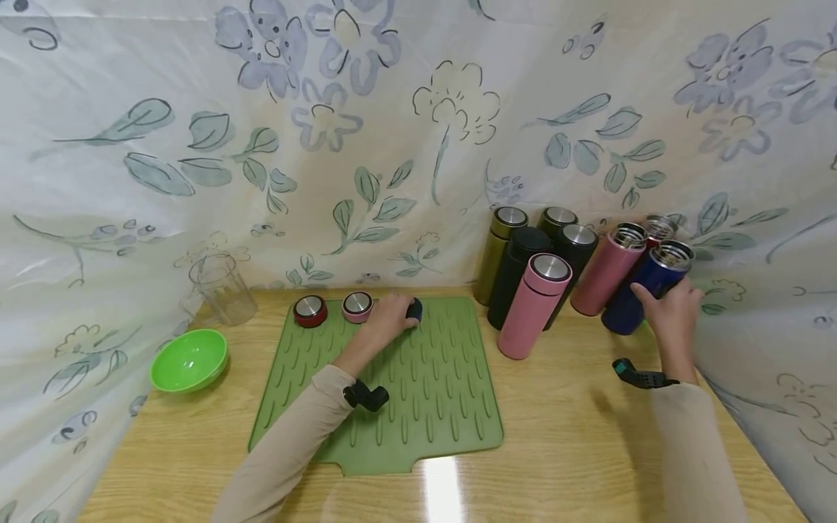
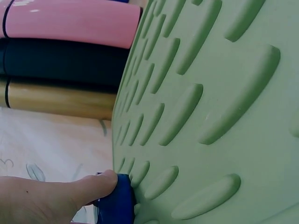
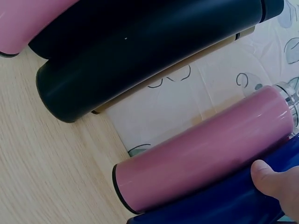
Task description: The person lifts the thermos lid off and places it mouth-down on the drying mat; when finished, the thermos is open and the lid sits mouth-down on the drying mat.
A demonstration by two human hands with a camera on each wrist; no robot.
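Observation:
At the back of the green drying mat (image 1: 445,392), my left hand (image 1: 388,317) pinches a dark blue bottle lid (image 1: 415,311). In the left wrist view the thumb presses on this blue lid (image 2: 117,200), low over the ribbed mat. A pink-rimmed lid (image 1: 357,306) and a red-rimmed lid (image 1: 310,311) lie to its left. Over on the right, my right hand (image 1: 675,312) grips a lidless blue bottle (image 1: 631,301), standing upright. Beside it are a lidless pink bottle (image 1: 604,272) and, behind, a lidless red bottle (image 1: 659,226), mostly hidden.
Several capped bottles stand between mat and right hand: a pink one (image 1: 531,312) in front, a black one (image 1: 513,272), an olive-gold one (image 1: 493,254) and others behind. At left are a green bowl (image 1: 189,361) and a clear pitcher (image 1: 225,290). Floral cloth (image 1: 366,145) hangs behind.

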